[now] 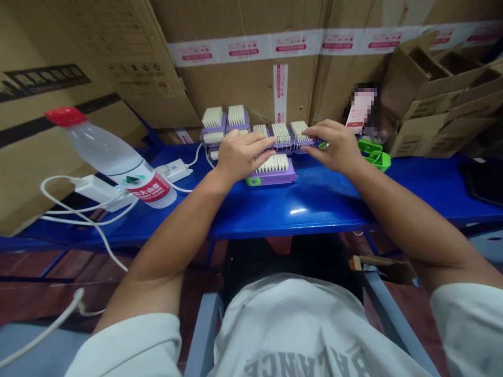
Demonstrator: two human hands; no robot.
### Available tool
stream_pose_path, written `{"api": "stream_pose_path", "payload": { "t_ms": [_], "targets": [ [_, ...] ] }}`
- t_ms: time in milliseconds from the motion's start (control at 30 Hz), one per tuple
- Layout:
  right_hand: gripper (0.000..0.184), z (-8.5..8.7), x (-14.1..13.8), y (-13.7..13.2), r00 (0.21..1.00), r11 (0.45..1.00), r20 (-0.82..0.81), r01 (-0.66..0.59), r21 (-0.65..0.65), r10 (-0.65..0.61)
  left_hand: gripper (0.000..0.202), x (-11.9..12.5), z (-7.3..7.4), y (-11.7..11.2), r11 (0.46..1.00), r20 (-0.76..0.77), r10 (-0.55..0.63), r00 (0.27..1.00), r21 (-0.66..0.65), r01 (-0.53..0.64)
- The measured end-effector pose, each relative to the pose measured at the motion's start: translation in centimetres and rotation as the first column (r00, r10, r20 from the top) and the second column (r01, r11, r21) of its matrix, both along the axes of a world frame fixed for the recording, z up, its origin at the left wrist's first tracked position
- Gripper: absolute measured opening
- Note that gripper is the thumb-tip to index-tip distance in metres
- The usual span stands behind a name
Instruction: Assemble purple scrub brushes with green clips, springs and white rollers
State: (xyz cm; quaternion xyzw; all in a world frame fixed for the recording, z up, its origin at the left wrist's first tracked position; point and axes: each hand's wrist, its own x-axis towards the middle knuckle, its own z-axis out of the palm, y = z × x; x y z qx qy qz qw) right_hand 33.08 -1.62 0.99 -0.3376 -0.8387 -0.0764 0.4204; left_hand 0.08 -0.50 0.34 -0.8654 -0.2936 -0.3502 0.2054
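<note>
From the head camera, I saw the left hand (240,154) curved just behind the purple brush block (275,177), its fingers (261,140) resting over a row of cream-bristled brushes (281,133). I could not tell whether it was gripping anything. The right hand (332,146) was closed in a pinch on a small blue-and-green part (321,144), behind and to the right of that block, with the two hands apart. A green end piece (253,181) sat at the block's left end, and the block lay on the blue worktop (314,209). Left of the block, a water bottle (113,157) with a red cap lay tilted against white power adapters (98,189). Green plastic pieces (373,153) lay to its right, near cardboard cartons (436,99).
</note>
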Motion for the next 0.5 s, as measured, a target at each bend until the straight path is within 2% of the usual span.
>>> {"api": "stream_pose_path", "payload": {
  "t_ms": [267,500],
  "targets": [
    [0.042,-0.02,-0.02,-0.02,1.000,0.999,-0.002,0.022,0.031,-0.022,0.069,-0.03,0.18,-0.13,1.000,-0.013,-0.023,1.000,-0.017,0.022],
    [0.044,-0.18,0.05,0.29,1.000,1.000,-0.013,0.019,0.023,-0.019,0.066,-0.05,0.12,-0.02,0.999,-0.038,-0.036,0.999,0.007,0.036]
  ]
}}
